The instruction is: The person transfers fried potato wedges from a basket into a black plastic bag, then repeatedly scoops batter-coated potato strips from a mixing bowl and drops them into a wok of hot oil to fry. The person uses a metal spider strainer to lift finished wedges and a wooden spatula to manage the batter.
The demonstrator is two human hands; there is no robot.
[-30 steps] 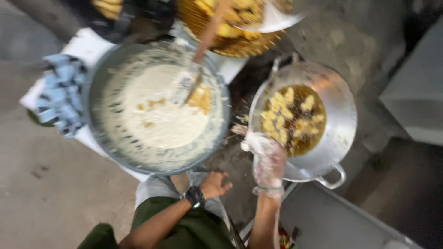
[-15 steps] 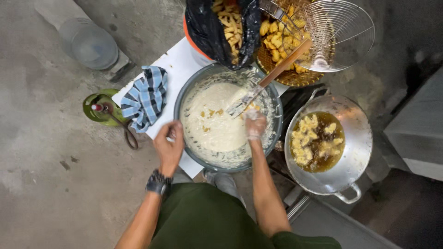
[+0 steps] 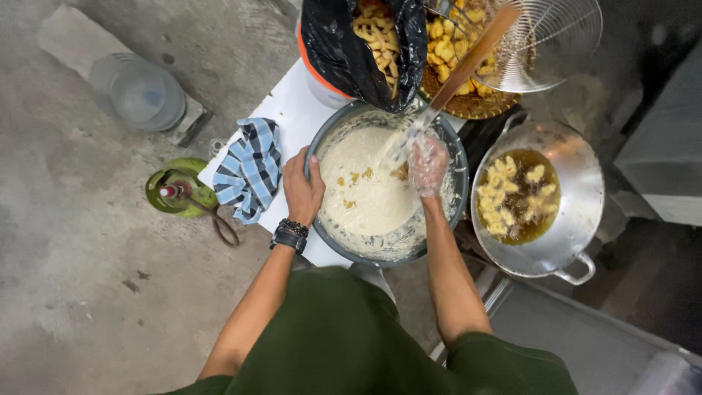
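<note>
Left hand grips the rim of the big grey bowl at abt 9 o'clock, fingers curled over the edge, thumb outside. Right hand wears a thin clear glove and sits inside the bowl near 1 o'clock, closed round the low end of a wooden stick. Can't tell what's on the stick's tip, it's blurry under the glove.

The bowl is on the white table, right in front of the body. It's nearly full of pale batter w/ a few yellow bits on top. Batter looks thick, wet & sticky, so I think it's slippery on the glove and drips easy. A full bowl is prob heavy and wobbly, so the rim is a good place to hold, one hand each side.

At 12 o'clock from the bowl is a black bag w/ yellow strips in it. At 1 o'clock a wire scoop rests over a tray of fried bits. At 3 o'clock a silver pan holds hot oil and frying pieces, close to the bowl. At 9 o'clock lies a blue check cloth, soft & floppy. Past it, a green can on the floor.
</note>
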